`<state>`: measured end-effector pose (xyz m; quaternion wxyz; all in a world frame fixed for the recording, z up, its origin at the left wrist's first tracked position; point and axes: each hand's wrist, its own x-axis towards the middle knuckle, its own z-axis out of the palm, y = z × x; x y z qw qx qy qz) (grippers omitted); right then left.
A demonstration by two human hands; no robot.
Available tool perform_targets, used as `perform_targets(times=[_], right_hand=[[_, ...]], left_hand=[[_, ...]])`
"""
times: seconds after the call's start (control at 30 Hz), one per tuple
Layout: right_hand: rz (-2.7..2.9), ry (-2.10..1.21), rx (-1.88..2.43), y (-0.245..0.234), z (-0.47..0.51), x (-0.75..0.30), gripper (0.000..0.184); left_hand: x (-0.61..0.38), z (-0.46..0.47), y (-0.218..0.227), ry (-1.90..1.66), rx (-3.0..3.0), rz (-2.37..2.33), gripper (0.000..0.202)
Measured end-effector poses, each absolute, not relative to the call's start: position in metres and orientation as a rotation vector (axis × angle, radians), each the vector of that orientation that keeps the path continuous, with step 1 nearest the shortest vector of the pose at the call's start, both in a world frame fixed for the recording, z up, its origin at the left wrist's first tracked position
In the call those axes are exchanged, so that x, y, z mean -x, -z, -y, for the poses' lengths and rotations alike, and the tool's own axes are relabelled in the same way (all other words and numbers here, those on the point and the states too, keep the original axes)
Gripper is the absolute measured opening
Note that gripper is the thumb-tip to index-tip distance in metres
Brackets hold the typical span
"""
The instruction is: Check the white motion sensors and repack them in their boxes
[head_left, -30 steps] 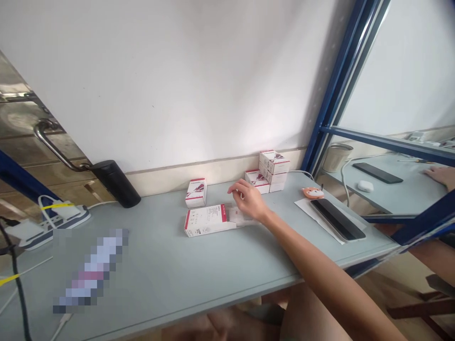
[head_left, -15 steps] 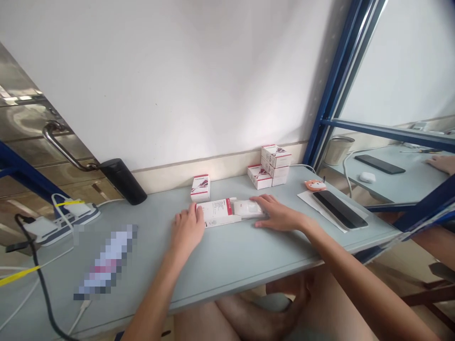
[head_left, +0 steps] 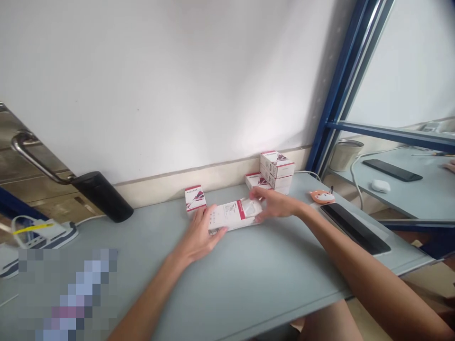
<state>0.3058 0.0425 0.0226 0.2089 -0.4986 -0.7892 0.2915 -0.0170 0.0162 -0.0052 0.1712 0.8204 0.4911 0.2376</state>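
A white and red cardboard box (head_left: 225, 215) lies flat on the grey table, its open end towards the right. My left hand (head_left: 197, 235) is closed round its left end, with the thumb along the near side and the fingers over the far side. A white plastic-wrapped tray (head_left: 251, 207) sits mostly inside the box and shows at the open end. My right hand (head_left: 276, 203) grips that end, thumb near and fingertips far; whether it pinches the tray, the box flaps or both I cannot tell.
Similar boxes stand by the wall: one (head_left: 195, 199) behind my left hand, several stacked (head_left: 277, 166) behind my right. A black cylinder (head_left: 104, 196) and power strip (head_left: 59, 234) are left. Right are a phone (head_left: 355, 228), an orange animal-shaped item (head_left: 322, 196) and a blue-framed partition (head_left: 332, 94).
The white tray has slid left, deeper into the box. My left hand has wrapped further round the box's left end, and my right hand has closed in on the open end. The view has shifted.
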Motion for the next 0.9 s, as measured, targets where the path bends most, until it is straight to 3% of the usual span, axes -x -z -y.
perform_targets(times=[0.27,0.4,0.63,0.73,0.9], right_hand=[[1.848,-0.902,1.135,-0.029,-0.015,-0.283,0.067],[1.738,-0.875,1.13,-0.031,-0.008,-0.274,0.062],[1.852,-0.618,0.993,-0.024,0.005,-0.263,0.043],[1.938,-0.469,0.996,-0.029,0.012,-0.258,0.044],[2.049,-0.483,1.009,-0.04,0.018,-0.254,0.035]], left_hand=[[0.017,-0.014,0.012,-0.975,-2.134,-1.384,0.066],[0.011,-0.002,0.01,-0.916,-2.04,-1.384,0.066],[-0.009,0.023,0.009,-0.94,-1.791,-1.238,0.063],[-0.016,0.026,0.008,-0.961,-1.713,-1.182,0.067],[-0.029,0.027,0.012,-1.014,-1.692,-1.071,0.078]])
